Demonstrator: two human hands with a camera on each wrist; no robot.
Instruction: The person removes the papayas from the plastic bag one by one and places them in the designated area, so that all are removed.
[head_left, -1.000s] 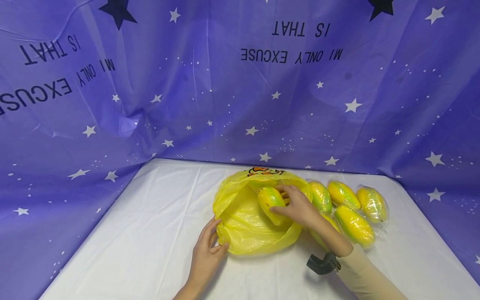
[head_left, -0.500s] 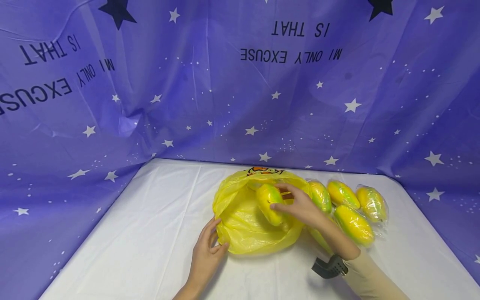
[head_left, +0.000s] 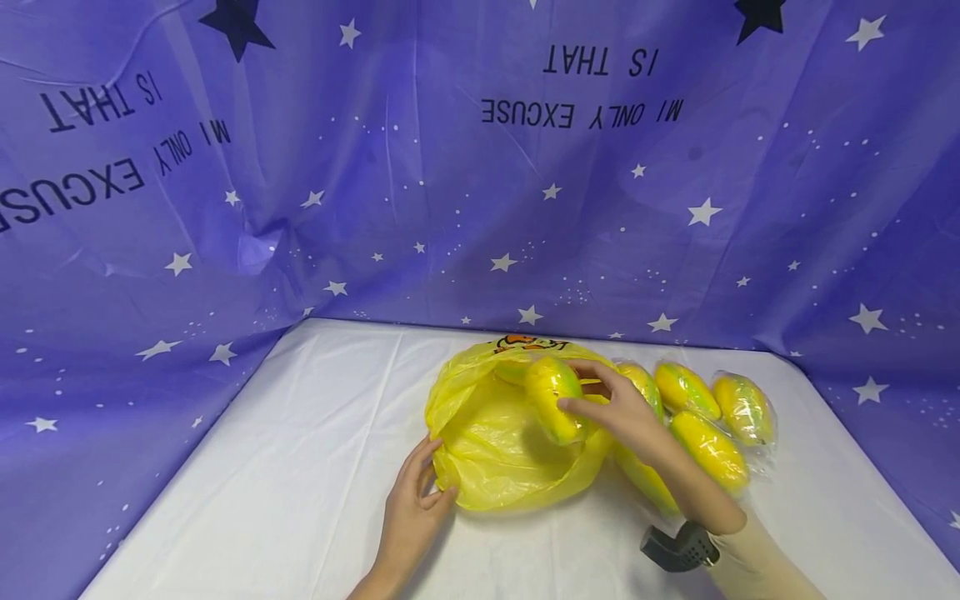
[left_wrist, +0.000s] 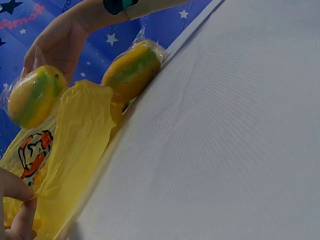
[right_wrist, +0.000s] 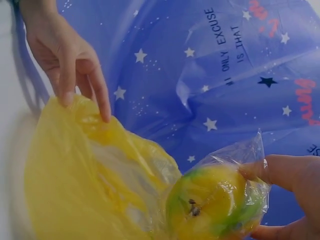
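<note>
A yellow plastic bag (head_left: 487, 458) lies with its mouth wide toward me, an orange-and-black print on its far side. My left hand (head_left: 412, 512) pinches the bag's left rim between thumb and fingers, as the right wrist view also shows (right_wrist: 75, 65). In my right hand (head_left: 622, 412) is a yellow-green mango (head_left: 553, 396) in clear wrap, gripped by thumb and fingers at the bag's right side of the mouth. The right wrist view shows this mango (right_wrist: 210, 205) end-on, with a dark stem spot. Whether more fruit lies inside the bag is hidden.
Right of the bag several wrapped mangoes (head_left: 708, 450) lie close together on the white tablecloth (head_left: 330, 467); my right forearm partly covers one. A purple star-patterned curtain (head_left: 450, 167) rises behind the table. A dark band (head_left: 678, 547) sits at my right wrist.
My right hand has drawn back up and to the right with the mango, from within the bag's mouth toward its right rim. The left hand stays at the left rim.
</note>
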